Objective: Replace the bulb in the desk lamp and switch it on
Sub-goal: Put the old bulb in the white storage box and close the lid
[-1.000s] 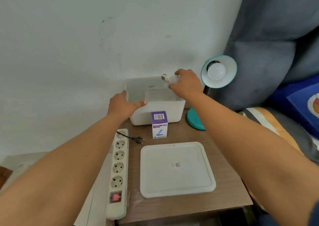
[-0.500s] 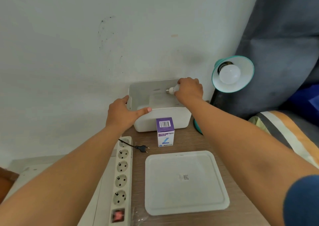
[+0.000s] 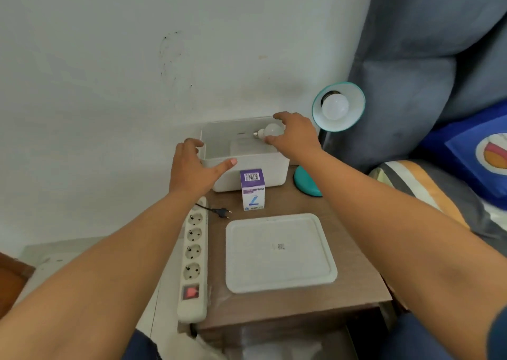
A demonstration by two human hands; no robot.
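Observation:
My right hand (image 3: 296, 137) holds a white bulb (image 3: 270, 131) on its side, its metal base pointing left, inside the upper part of an open white box (image 3: 252, 175). My left hand (image 3: 196, 167) rests on the box's front-left rim, thumb along the edge, gripping it loosely. To the right stands the teal desk lamp (image 3: 338, 107), its shade facing me with a white bulb (image 3: 335, 107) screwed in. The lamp's teal base (image 3: 306, 181) sits behind my right forearm. A purple and white bulb carton (image 3: 252, 189) stands in front of the box.
The white box lid (image 3: 279, 252) lies flat on the wooden bedside table (image 3: 356, 291). A white power strip (image 3: 193, 258) with a red switch runs along the table's left edge; a black plug (image 3: 222, 212) lies unplugged beside it. A wall is behind, bedding at right.
My right hand has lowered the bulb from above the box's rim down into the box, and the fingers have spread so more of the bulb shows. The left hand stays on the rim.

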